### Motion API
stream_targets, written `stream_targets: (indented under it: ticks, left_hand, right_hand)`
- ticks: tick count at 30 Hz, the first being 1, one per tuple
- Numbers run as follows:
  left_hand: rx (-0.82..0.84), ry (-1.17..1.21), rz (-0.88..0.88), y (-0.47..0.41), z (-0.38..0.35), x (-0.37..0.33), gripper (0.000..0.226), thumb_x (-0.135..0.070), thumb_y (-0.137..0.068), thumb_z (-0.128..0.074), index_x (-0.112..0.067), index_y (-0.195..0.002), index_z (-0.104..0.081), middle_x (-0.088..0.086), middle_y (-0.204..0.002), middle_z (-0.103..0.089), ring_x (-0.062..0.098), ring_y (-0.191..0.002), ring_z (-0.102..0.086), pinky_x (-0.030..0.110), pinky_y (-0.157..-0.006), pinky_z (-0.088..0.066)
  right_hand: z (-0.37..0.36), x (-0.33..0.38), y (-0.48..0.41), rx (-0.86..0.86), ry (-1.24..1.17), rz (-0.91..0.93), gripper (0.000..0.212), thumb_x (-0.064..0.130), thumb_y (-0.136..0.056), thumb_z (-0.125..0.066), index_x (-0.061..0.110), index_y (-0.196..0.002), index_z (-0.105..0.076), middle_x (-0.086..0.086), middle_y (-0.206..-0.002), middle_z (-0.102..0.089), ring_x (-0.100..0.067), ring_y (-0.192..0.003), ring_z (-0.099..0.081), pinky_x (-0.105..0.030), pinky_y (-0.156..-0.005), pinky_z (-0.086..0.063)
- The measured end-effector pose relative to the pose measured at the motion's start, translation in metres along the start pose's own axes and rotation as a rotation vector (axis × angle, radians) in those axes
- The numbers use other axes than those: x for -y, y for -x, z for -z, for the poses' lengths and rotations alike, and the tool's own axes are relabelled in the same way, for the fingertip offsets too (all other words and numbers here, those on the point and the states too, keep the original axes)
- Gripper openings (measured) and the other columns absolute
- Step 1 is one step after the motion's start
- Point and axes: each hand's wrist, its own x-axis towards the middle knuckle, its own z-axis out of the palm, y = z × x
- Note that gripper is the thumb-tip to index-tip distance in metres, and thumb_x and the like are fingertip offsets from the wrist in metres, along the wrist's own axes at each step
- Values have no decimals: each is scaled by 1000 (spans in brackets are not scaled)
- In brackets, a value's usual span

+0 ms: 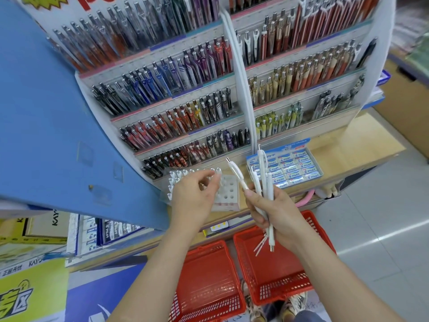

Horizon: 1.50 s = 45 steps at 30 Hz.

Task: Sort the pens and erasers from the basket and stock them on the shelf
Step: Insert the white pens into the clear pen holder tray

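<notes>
Pens fill the tiered display shelf (185, 89) from ten to two o'clock, row on row up to its white curved edge at the right. At centre, the right hand (276, 213) is closed around a bundle of white pens (263, 180), their clips fanning up toward twelve o'clock and the tips poking out below the palm over a red basket (274, 277). That basket, at five o'clock, holds a few more white pens (260, 246) near its far wall. A second red basket (206, 280) sits just beside it at six o'clock, rims nearly touching; it looks empty, though the mesh blurs.

The left hand (193, 198) hovers at the white pen holder (228, 194) on the wooden surface (348, 149), fingers curled narrow over a row of white pens already standing in it; whether it pinches one I cannot tell. Open holes show at the holder's right side. An open box of Pilot erasers (290, 167) lies at one o'clock, close to the surface's front edge. Bare wood stretches right of the box, and grey floor (383, 217) opens at three o'clock. A blue panel (46, 112) crowds the left.
</notes>
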Motion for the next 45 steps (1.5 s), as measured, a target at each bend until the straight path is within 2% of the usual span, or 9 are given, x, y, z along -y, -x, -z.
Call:
stream_targets:
  ticks: [4,7,10,13,17,22,28,37,45]
  left_hand:
    - [200,501,209,1,9,-22,24,-32,-87,-64,-9,-90,-66,13,-72,-63,12,-51,-54,28,-51,-49]
    - [223,617,259,0,13,-25,23,-18,-87,-65,5,-88,-64,13,-68,-58,12,-54,-55,24,-55,-51]
    - [186,677,271,0,20,-24,12,-8,-86,-65,2,-92,-68,11,-70,-65,16,-61,-62,23,-61,-55]
    - [56,653,236,-2,30,-25,8,-2,-85,-65,-5,-90,-69,10,-71,-70,18,-61,-66,25,-61,-57]
    - [-123,452,136,-14,37,-13,13,-9,-81,-71,-21,-81,-73,0,-68,-69,18,-63,-64,33,-67,-57]
    - [-106,241,46,-11,25,-9,14,-13,-79,-73,-27,-75,-72,-10,-62,-64,8,-58,-57,29,-64,-52]
    - [-112,93,-32,-4,8,0,3,-21,-79,-74,-23,-77,-74,-6,-67,-68,17,-66,-62,41,-69,-54]
    - [-79,65,-17,-8,-7,3,7,-21,-79,-74,-18,-84,-77,-4,-72,-72,13,-68,-65,35,-72,-54]
    - [-49,1,-60,-8,-9,3,5,-21,-79,-73,-21,-83,-76,-7,-74,-72,11,-69,-63,31,-72,-53]
  right_hand:
    - [-2,5,5,37,103,25,17,11,-80,-72,9,-85,-57,-2,-50,-43,-13,-39,-35,-24,-42,-24]
    - [-1,6,8,56,161,38,16,17,-83,-70,8,-84,-57,-1,-49,-43,-12,-39,-34,-25,-42,-24]
    - [3,5,8,48,148,15,32,36,-84,-64,9,-72,-52,-1,-50,-46,-12,-38,-32,-25,-43,-22]
    - [10,3,7,-37,129,-32,31,37,-85,-62,7,-80,-56,-5,-52,-45,-13,-39,-29,-26,-43,-20]
    - [20,-3,2,-116,-59,-95,23,19,-98,-49,2,-110,-60,-3,-61,-45,-11,-43,-32,-22,-40,-22]
    - [26,-2,3,-108,-205,-114,24,9,-98,-46,5,-119,-57,-7,-66,-48,-17,-50,-42,-23,-44,-34]
    - [28,-4,4,-118,-156,-110,32,28,-98,-49,10,-125,-53,-5,-59,-50,-11,-39,-38,-21,-36,-28]
    - [29,-7,1,-118,-224,-152,26,17,-100,-45,7,-118,-61,-3,-62,-46,-10,-45,-34,-19,-37,-24]
    - [25,-7,4,-76,-162,-136,21,28,-98,-49,19,-108,-65,-5,-61,-48,-10,-39,-33,-20,-38,-22]
